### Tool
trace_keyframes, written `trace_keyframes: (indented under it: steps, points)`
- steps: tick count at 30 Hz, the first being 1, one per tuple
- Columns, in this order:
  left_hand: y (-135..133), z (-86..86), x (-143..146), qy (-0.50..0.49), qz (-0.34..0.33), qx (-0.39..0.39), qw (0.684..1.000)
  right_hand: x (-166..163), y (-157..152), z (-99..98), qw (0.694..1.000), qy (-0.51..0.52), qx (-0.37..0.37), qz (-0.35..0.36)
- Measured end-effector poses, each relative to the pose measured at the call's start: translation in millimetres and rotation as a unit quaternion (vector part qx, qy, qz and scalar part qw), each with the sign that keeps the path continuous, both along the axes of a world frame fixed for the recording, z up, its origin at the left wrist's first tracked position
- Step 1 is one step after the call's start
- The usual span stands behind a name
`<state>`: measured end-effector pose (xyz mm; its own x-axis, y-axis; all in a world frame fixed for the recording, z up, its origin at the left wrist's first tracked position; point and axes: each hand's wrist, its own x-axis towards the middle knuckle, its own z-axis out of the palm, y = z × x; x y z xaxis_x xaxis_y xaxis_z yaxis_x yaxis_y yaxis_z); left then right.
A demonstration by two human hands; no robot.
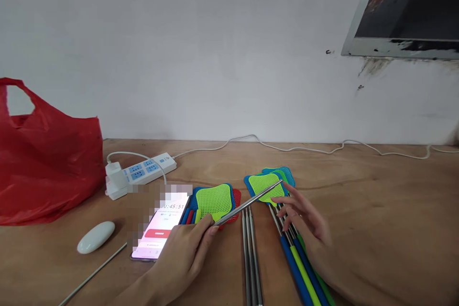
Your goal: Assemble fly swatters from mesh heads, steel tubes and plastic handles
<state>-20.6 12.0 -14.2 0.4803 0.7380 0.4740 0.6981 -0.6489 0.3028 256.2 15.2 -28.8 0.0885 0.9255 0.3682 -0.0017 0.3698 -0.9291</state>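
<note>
One metal rod is pinched in the fingers of the left hand. Its tip is over the pile of swatters - just beside the right hand, whose fingers are spread open. Three loose rods lie on the tabletop between the hands.

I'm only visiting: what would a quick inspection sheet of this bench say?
Surface: wooden table.
Job's things: metal rod; mesh swatter heads; loose rods; swatters with handles.
Clutter: phone, white oval object, red bag, stray rod.
Hands: left hand grips the metal rod; right hand open over the swatters with handles.
Cables: power strip, white cord.
Surroundings: white wall, dark framed panel.
</note>
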Motion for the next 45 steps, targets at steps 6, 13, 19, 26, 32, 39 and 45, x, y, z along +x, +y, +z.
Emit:
trace_keyframes:
  steps: [6, 13, 19, 26, 32, 39, 45]
  points:
    - [0.8, -1.0, -0.7, 0.003, -0.005, 0.01, 1.0, 2.8, 4.0, 1.1, 0.999, 0.035, -0.031, 0.014]
    - [1.4, -5.2, -2.6, -0.001, -0.012, -0.002, 1.0, 2.8, 6.4, 11.3, 0.963, 0.198, -0.152, 0.103]
    - [5.0, -16.9, -3.7, -0.014, -0.011, -0.007, 1.0, 2.2, 7.4, 16.0, 0.94, 0.252, -0.206, 0.107]
    - [2.7, -8.5, -1.9, -0.001, 0.005, 0.004, 1.0, 2.3, 8.5, 11.7, 0.97, 0.182, -0.139, 0.081]
    - [0.4, -6.2, -1.9, 0.006, -0.005, 0.008, 1.0, 6.3, 8.5, 11.3, 0.993, 0.057, -0.081, 0.057]
    - [-1.8, -11.7, -2.8, 0.035, 0.003, 0.015, 0.999, 13.0, 4.5, 8.1, 0.998, 0.02, -0.046, 0.023]
    - [-1.9, -8.8, 1.8, 0.036, -0.029, 0.052, 0.998, 12.6, -3.5, 4.0, 1.0, -0.016, -0.006, 0.014]
